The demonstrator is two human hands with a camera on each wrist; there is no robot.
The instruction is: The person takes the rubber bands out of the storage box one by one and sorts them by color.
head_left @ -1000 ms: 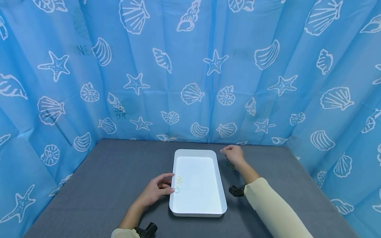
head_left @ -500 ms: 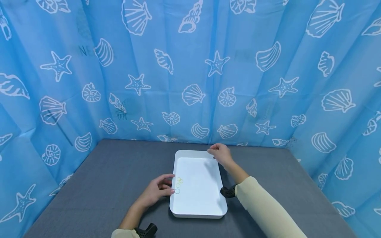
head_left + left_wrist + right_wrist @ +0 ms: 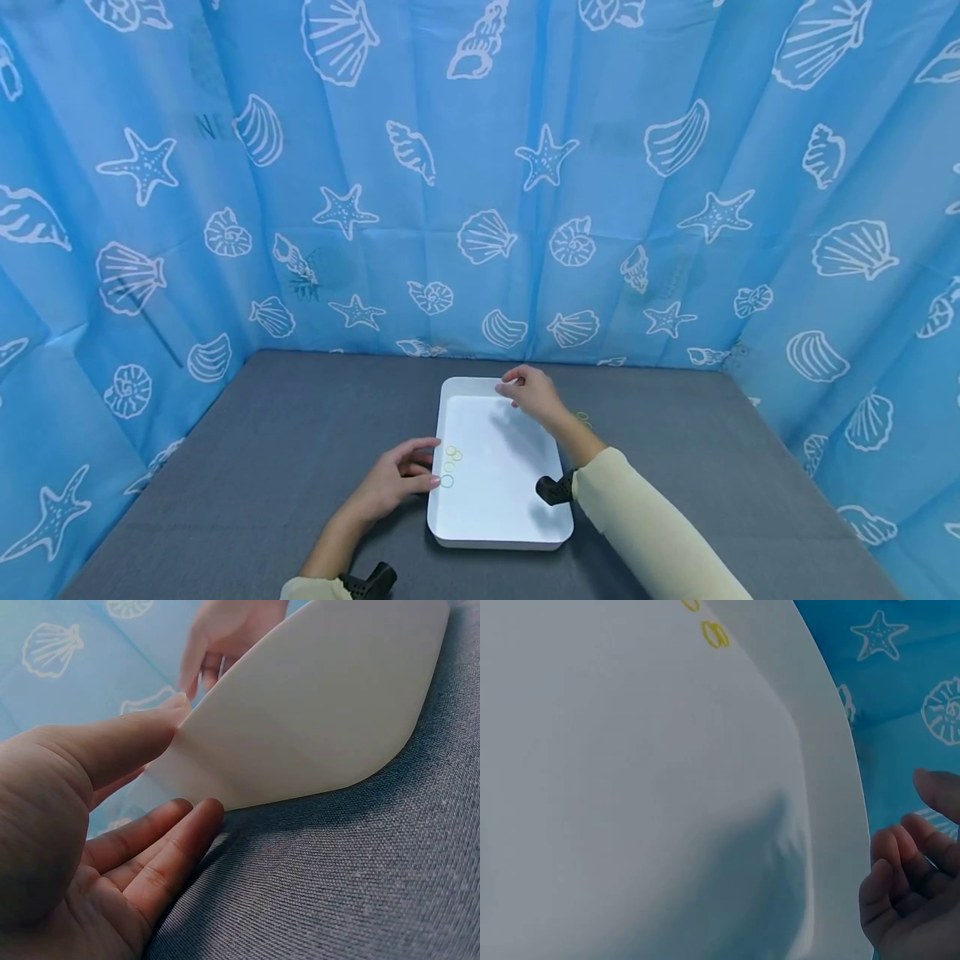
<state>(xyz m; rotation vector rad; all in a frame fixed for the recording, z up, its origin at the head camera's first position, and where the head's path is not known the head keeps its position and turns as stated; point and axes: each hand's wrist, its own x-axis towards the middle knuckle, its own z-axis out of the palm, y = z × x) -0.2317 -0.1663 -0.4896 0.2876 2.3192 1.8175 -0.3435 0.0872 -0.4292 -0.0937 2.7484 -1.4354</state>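
A white rectangular tray (image 3: 498, 475) stands on the table. My left hand (image 3: 397, 477) holds its left side, with the thumb on the rim and the fingertips against the outer wall (image 3: 315, 697). Just inside that side lie several thin small rings, some yellow (image 3: 452, 452) and one bluish (image 3: 447, 482). My right hand (image 3: 536, 396) hangs over the tray's far right part, fingers bent. In the right wrist view that hand (image 3: 919, 877) shows bent fingers; anything thin between its tips cannot be made out. Two yellow rings (image 3: 714, 634) also show in that view.
More thin yellow-green rings (image 3: 582, 418) lie on the grey cloth (image 3: 675, 433) right of the tray, partly hidden by the right forearm. A blue curtain (image 3: 420, 208) with shell prints hangs behind and at both sides.
My right hand has moved left, from above the loose rings right of the tray to over the tray's far part. The left hand and the tray stay in place.
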